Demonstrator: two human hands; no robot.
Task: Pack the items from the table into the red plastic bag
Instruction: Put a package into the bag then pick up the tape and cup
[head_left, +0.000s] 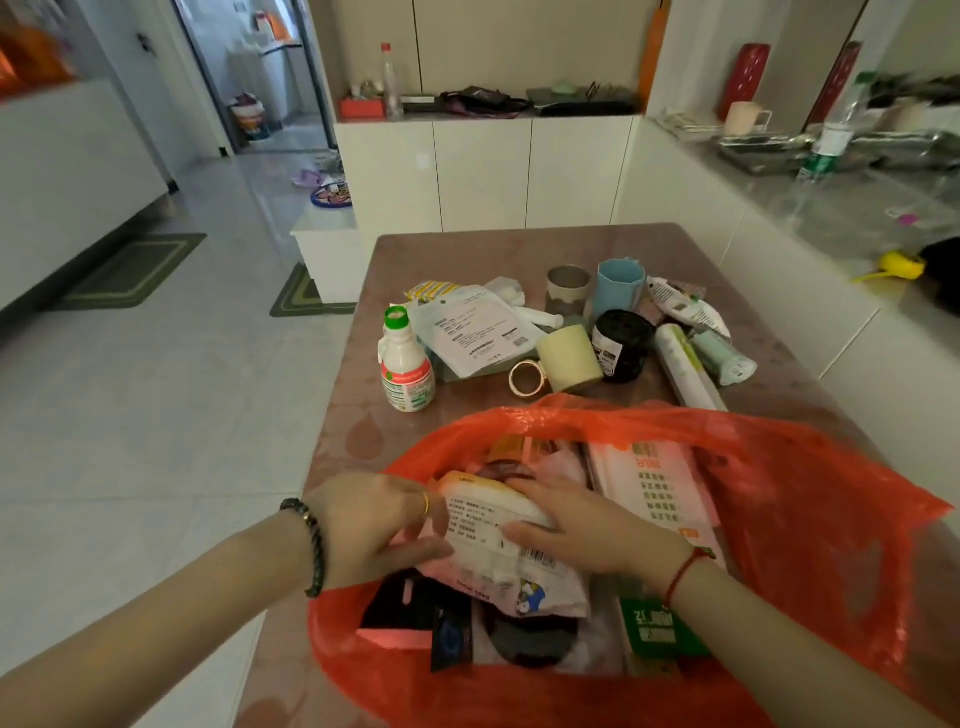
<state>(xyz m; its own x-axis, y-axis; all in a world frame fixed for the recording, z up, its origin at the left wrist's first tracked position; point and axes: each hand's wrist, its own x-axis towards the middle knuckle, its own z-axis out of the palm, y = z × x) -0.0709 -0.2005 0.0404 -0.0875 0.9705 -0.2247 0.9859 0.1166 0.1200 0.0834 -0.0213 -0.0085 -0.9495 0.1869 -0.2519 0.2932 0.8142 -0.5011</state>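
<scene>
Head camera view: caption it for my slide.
Left hand and right hand grip a printed packet in the open red plastic bag; a green-capped bottle and blue cup sit on the table.

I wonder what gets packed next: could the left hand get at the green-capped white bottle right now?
Probably yes, after letting go: the left hand grips a white packet in the red bag, but the bottle stands upright just past the bag's rim, unobstructed.
</scene>
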